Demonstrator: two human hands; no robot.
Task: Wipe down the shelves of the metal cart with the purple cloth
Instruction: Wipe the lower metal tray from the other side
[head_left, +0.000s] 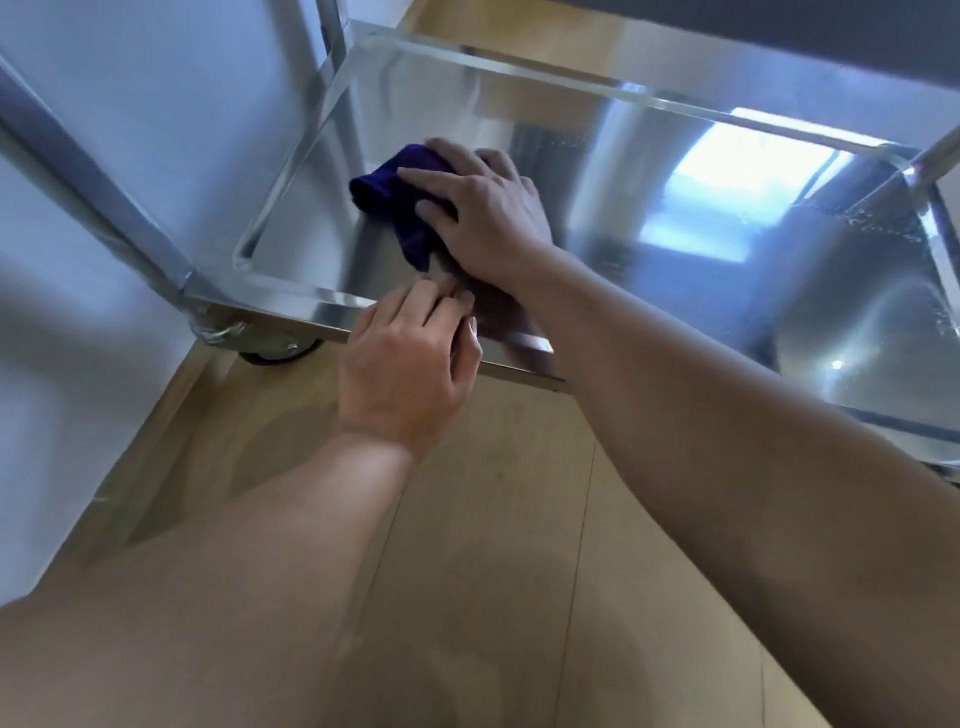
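The purple cloth (392, 208) lies on the bottom shelf (649, 291) of the metal cart (93, 171), in the shelf's left half and nearer the front rim than the back. It is bunched rather than spread. The part that shows is a thick strip whose long axis runs from the far side of the shelf back toward the person, along the left edge of the hand on top of it. A rounded fold pokes out to the left. How far the cloth reaches beneath the palm cannot be seen. The right hand (483, 213) lies palm down on the cloth, fingers straight and slightly spread, pointing away and to the left, pressing it flat against the steel. The left hand (410, 358) is at the front rim just below, its fingers curled over the lip so the fingertips rest on the inner side of the rim, close to the right wrist. The shelf is a shallow tray with a raised, rounded rim all round, and the cloth under the hand is what sits in it. The cloth is deep violet, soft and matte against the bright brushed metal. The metal mirrors a pale window patch on its right side and carries fine speckles near the right edge. A caster (270, 349) stands under the front left corner, on a light wooden floor (493, 519) beside a white wall (130, 78).
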